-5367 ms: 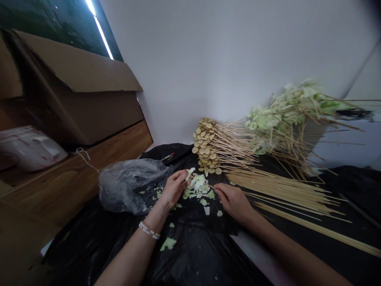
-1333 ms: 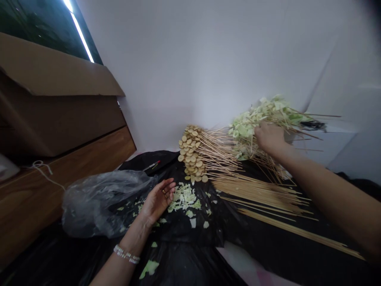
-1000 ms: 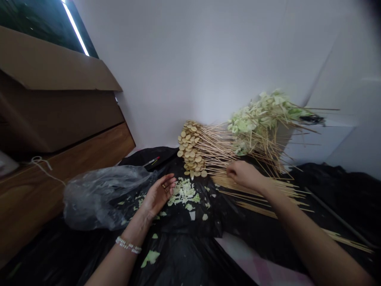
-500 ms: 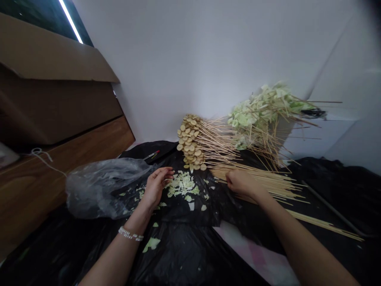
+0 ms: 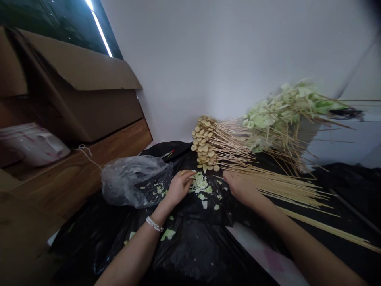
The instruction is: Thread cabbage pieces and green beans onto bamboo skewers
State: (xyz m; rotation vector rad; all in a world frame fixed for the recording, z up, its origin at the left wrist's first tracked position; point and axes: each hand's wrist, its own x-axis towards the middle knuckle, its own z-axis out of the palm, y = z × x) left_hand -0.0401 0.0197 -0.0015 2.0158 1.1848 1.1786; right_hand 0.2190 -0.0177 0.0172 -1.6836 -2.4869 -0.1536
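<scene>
My left hand (image 5: 180, 186) reaches over a heap of chopped cabbage (image 5: 200, 183) on black plastic sheeting. Its fingers curve at the heap's left edge, with the thumb apart below them. Closed in a pinch, my right hand (image 5: 237, 186) is just right of the heap, a thin bamboo skewer (image 5: 218, 177) poking out leftward from its fingertips. Behind the right wrist lies a bundle of bare skewers (image 5: 291, 188). Beyond both hands, round pale slices on skewers (image 5: 205, 143) are stacked. A pile of skewered cabbage leaves (image 5: 276, 107) rises at the far right.
A clear plastic bag (image 5: 133, 180) lies left of my left hand. Past it stand a wooden panel (image 5: 119, 145), an open cardboard box (image 5: 101, 107) and a white container (image 5: 35, 143). A pen (image 5: 167, 153) lies near the white wall (image 5: 202, 59). Loose cabbage scraps (image 5: 168, 234) dot the plastic.
The view has turned left, so the scene sits further right. Relative to the scene, my right hand has moved left from the skewer bundle, and my left hand has come slightly closer to the cabbage.
</scene>
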